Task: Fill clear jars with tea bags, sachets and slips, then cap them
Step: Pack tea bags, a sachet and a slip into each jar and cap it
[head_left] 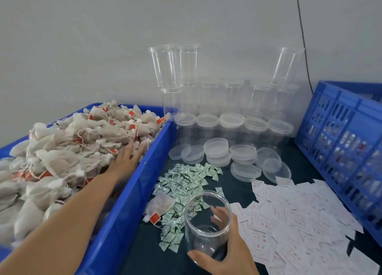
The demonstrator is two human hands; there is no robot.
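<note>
My right hand [226,252] grips an open clear jar [207,223] that stands upright on the dark table near the front, with nothing visible inside it. My left hand [127,157] reaches into the blue bin [128,202] with fingers stretched flat over the heap of tea bags [68,150]; it holds nothing. Green-and-white sachets [186,181] lie scattered just beyond the jar. One loose tea bag [160,206] lies on the sachets, to the jar's left. White slips [293,219] with red print spread to the jar's right. Clear lids [217,148] lie behind the sachets.
Stacked clear jars [208,101] stand in rows against the grey wall, some upside down on top. A blue slotted crate [343,142] stands at the right edge and holds filled jars. A black cable [303,39] runs down the wall.
</note>
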